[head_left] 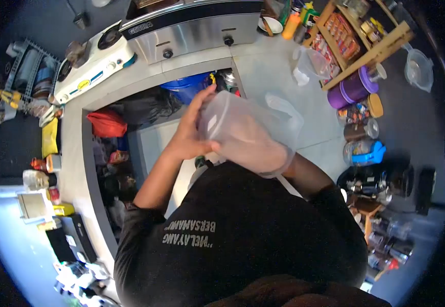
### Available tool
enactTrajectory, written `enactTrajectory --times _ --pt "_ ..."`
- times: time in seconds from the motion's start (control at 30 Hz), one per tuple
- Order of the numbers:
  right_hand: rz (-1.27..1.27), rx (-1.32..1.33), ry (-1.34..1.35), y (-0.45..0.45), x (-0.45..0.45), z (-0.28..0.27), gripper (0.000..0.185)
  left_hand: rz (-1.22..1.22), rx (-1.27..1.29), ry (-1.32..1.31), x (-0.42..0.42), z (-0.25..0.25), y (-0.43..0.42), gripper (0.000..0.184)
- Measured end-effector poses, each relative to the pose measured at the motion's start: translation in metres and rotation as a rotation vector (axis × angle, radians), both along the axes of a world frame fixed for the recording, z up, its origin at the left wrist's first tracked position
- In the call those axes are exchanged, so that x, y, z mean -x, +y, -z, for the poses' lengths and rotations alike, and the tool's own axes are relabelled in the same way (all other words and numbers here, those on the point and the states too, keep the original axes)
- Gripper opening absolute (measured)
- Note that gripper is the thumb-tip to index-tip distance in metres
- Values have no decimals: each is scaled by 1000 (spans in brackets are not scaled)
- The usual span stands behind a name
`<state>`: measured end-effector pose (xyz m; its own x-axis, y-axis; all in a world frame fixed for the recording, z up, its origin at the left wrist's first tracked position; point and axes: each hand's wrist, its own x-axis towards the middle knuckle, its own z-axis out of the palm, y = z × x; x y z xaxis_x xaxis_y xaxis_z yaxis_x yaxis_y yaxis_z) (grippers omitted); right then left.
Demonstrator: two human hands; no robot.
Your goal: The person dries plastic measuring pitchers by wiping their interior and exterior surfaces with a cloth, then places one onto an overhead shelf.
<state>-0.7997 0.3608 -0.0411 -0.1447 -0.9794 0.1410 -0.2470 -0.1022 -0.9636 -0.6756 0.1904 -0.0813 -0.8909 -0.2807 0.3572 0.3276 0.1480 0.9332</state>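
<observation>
A translucent, cloudy plastic container is tilted on its side in front of my chest, above the counter edge. My left hand is closed on its left end, with the thumb on the near side and the fingers round the far side. My right hand shows blurred through the plastic, its forearm coming from the right. I cannot tell whether that hand is inside the container or behind it, and its fingers are unclear. Beyond the container, a clear plastic piece lies on the pale counter.
A steel stove and a white burner stand at the back. Purple canisters, jars and a wooden rack line the right wall. Another clear tub is beside the rack. Under the counter are a red bag and a blue bin.
</observation>
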Motion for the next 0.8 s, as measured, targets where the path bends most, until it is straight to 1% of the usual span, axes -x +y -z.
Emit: enactTrajectory --times 0.03,0.13,0.17,0.2,0.27,0.3,0.4,0.47,0.5,0.6,0.63,0.7,0.77,0.8 --pt "-6 15 61 3 1 -5 51 91 -332 -68 2 8 10 125" --pt "-47 64 144 1 7 -8 51 134 -850 -50 -3 18 44 126" --pt "-69 83 130 -2 8 -4 50 28 -811 25 -6 22 53 120" --pt "-86 116 97 -9 12 3 50 -33 -758 83 -11 29 53 117" --pt "-123 180 115 -18 10 11 50 -153 -638 196 -24 44 44 111" --pt "-147 226 146 -22 6 14 50 -205 -726 221 -32 49 35 110" --pt "-188 372 391 -24 -6 0 50 -271 -894 228 -61 21 -1 115" --pt "-231 114 573 -22 -10 -15 50 -396 -811 259 -67 15 -9 118" --pt "-357 -535 776 -9 -13 -1 52 -454 -773 270 -70 15 -10 120" --pt "-194 -67 897 -15 2 -35 46 -469 -578 342 -69 37 -5 121" --pt "-335 51 1152 -22 23 -14 40 -574 -425 367 -66 36 5 126" --pt "228 353 919 -27 33 55 45 -655 -102 324 -73 32 6 130" --pt "380 523 810 -25 52 67 53 -703 66 247 -79 14 11 131" --pt "381 523 677 -23 58 66 54 -591 -199 123 -85 1 11 129"
